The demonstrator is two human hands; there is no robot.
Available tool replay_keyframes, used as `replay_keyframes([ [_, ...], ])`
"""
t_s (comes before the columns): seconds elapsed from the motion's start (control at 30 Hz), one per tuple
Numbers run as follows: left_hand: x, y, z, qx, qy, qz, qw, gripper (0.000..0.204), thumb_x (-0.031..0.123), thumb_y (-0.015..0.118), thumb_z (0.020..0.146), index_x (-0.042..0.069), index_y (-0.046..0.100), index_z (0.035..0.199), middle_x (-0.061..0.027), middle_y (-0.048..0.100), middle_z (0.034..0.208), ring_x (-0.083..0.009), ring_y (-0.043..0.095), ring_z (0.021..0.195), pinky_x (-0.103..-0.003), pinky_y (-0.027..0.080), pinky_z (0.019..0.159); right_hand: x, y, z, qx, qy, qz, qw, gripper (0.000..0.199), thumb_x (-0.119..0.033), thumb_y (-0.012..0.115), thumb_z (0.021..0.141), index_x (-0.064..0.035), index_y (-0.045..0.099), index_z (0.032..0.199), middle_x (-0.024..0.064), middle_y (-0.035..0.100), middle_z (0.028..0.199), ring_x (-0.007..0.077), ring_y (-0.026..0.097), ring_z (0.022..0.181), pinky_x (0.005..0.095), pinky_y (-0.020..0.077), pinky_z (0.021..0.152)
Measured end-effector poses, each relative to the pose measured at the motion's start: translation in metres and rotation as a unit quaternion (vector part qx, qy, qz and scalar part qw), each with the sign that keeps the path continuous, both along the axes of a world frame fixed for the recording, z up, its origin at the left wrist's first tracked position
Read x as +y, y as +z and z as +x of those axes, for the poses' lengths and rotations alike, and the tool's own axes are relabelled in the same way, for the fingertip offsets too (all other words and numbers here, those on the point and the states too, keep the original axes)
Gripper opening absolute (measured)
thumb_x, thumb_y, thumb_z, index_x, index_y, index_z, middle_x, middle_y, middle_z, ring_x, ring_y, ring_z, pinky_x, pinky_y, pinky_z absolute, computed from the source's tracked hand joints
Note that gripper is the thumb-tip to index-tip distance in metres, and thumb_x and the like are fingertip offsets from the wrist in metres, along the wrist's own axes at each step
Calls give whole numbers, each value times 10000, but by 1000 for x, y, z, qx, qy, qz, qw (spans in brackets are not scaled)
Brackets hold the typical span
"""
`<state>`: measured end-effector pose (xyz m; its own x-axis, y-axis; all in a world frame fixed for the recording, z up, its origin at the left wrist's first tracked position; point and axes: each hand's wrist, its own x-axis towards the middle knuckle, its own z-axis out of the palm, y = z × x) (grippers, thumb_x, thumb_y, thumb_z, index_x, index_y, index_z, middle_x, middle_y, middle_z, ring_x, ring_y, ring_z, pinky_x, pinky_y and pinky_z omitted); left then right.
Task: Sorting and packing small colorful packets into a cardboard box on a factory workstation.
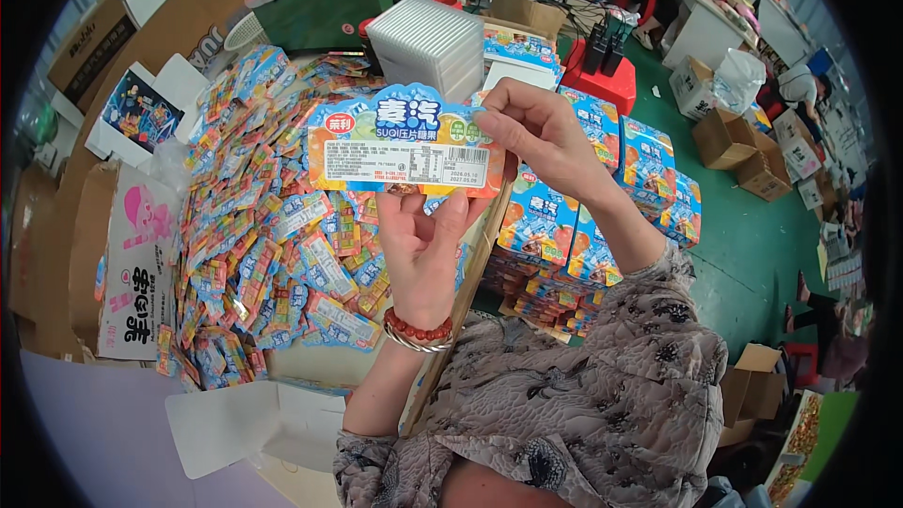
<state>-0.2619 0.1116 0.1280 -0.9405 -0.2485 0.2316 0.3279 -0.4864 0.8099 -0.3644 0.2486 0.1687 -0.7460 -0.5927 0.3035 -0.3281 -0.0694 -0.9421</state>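
Both my hands hold up one flat candy packet (367, 146), blue and orange with a scalloped top edge and a white printed panel facing me. My left hand (419, 235), with red beads and a twisted bangle on its wrist, grips the lower edge from below, thumb in front. At the packet's right end, my right hand (536, 136) pinches the upper corner between thumb and fingers. Behind and below the packet spreads a large heap of colourful candy packets (254, 245) on the table. Part of the heap is hidden by the held packet and my left hand.
Right of the table edge stand stacked blue candy boxes (536, 221) and a red stool (602, 85). A stack of white trays (428, 42) and a green box (329, 5) stand at the back. Cardboard (141, 254) borders the heap's left. An open white carton (235, 423) lies near.
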Motion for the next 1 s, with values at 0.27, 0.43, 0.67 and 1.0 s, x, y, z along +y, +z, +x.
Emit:
replay_keyframes([
  [0.27,0,-2,-1,7,-1,-2,1000,433,-1,536,910,13,329,1290,-125,518,1219,-191,557,1101,-344,532,896,0,-2,0,8,-3,-3,1000,224,-241,562,945,-30,530,878,-11,585,697,44,585,569,191,445,437],
  [0.43,0,-2,0,11,-4,-2,1000,429,3,536,912,5,326,1286,-131,516,1219,-196,554,1107,-350,532,899,-1,-3,0,9,-4,-4,1000,234,-251,561,946,-30,528,879,-9,587,693,45,585,566,194,443,438],
  [0.67,-2,-4,-1,15,3,1,1000,438,-5,528,911,3,314,1293,-140,487,1253,-202,549,1116,-358,529,908,-3,-4,0,5,-2,-5,1000,239,-255,560,947,-30,522,875,-8,584,688,49,584,559,195,440,439],
  [1.0,-5,-5,-1,7,9,-5,1000,454,-6,532,908,8,311,1305,-139,496,1247,-202,551,1117,-354,529,910,-7,-9,-1,-1,-2,-5,1000,229,-247,553,950,-29,523,888,-8,570,702,49,567,534,184,431,420],
])
